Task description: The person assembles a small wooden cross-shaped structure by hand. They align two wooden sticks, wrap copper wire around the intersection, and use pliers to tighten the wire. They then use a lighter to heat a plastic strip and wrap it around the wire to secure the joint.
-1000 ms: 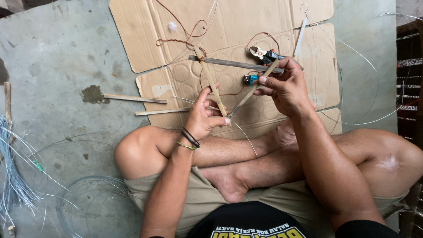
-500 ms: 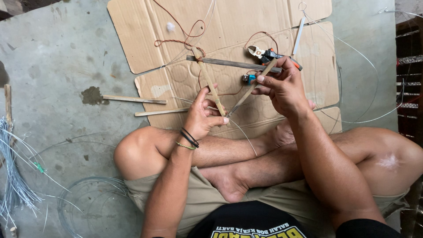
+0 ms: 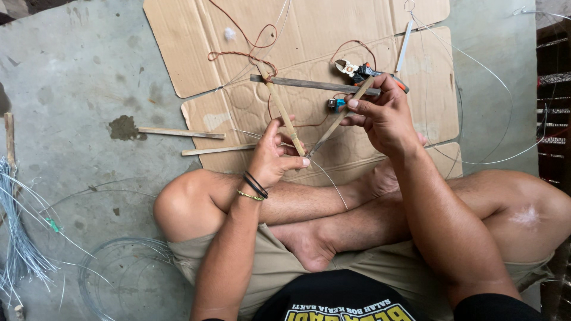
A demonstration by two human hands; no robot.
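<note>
Above the crossed legs, over the cardboard sheet, a triangle of bamboo sticks is held. Its lower corner is pinched shut by the left hand; the right hand is clamped on the right stick. Since a second ago, the frame has barely shifted, so the hold is unchanged. Pliers lie just beyond.

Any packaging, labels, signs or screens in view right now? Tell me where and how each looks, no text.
Flattened cardboard box: spread on the concrete floor under the stick frame, brown, creased, with round marks.
Printed shirt patch: bottom edge, black shirt with yellow and white print.
No signs or screens.
</note>
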